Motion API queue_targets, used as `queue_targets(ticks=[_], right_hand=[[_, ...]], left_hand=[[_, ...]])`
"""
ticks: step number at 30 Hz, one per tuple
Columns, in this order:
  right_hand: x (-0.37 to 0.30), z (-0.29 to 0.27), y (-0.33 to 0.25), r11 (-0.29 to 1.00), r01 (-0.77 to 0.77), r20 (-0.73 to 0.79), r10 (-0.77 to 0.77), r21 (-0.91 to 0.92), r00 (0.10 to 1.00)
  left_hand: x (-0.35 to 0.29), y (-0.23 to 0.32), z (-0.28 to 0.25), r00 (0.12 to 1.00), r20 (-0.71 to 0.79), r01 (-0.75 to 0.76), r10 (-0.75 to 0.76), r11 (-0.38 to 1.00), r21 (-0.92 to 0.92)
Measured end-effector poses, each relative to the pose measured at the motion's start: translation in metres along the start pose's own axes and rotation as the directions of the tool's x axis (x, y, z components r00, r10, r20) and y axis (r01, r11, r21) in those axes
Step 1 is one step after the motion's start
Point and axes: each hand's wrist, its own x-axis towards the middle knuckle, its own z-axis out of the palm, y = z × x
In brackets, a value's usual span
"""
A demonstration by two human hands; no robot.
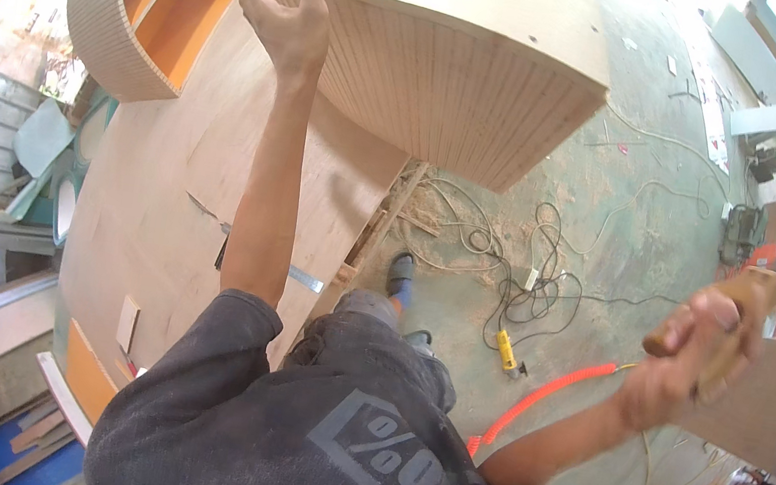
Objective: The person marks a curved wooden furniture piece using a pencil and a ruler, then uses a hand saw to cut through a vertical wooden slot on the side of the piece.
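Observation:
My left hand [292, 27] reaches up to the near edge of a large pale wooden piece [452, 82], which has a flat top and a curved, slatted side. Its fingers are apart and bent at that edge; whether they press on it is hard to tell. Out to the right, my right hand [697, 354] is closed round the wooden handle of a handsaw [751, 297]. The saw's grey blade points up and away, partly blurred. A curved slatted box [156, 12] with an orange inside and a divider stands beyond my left hand.
Under my left arm lies a broad plywood sheet [171, 150] with a metal ruler [305, 278] on it. Tangled cables [513, 281], a yellow power tool [508, 353] and a coiled orange hose [546, 397] are on the sawdust-strewn floor. A board [755, 408] stands below my right hand.

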Motion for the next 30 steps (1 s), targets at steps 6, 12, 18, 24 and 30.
queue_targets(ticks=[6, 12, 18, 24, 30], right_hand=[[0.020, 0.092, 0.095, 0.997, -0.065, 0.203, 0.071, -0.040, 0.977], [0.024, 0.132, 0.127, 0.960, -0.174, 0.215, 0.221, -0.220, 0.951], [0.008, 0.173, 0.112, 0.961, -0.072, 0.220, 0.133, -0.266, 0.966], [-0.025, 0.217, 0.102, 0.960, 0.138, 0.271, -0.069, -0.244, 0.960], [-0.057, 0.239, 0.092, 0.987, 0.038, 0.375, 0.023, -0.156, 0.927]], left_hand=[[0.005, -0.012, 0.050, 0.989, -0.031, 0.134, -0.145, 0.965, -0.226], [0.025, -0.011, 0.077, 0.921, -0.387, -0.157, 0.053, 0.957, -0.244], [0.052, -0.045, 0.055, 0.975, -0.178, 0.051, -0.130, 0.918, -0.393], [0.099, -0.131, 0.041, 0.902, -0.140, -0.395, 0.408, 0.912, 0.112], [0.136, -0.157, 0.020, 0.998, -0.033, -0.070, 0.063, 0.940, -0.333]])
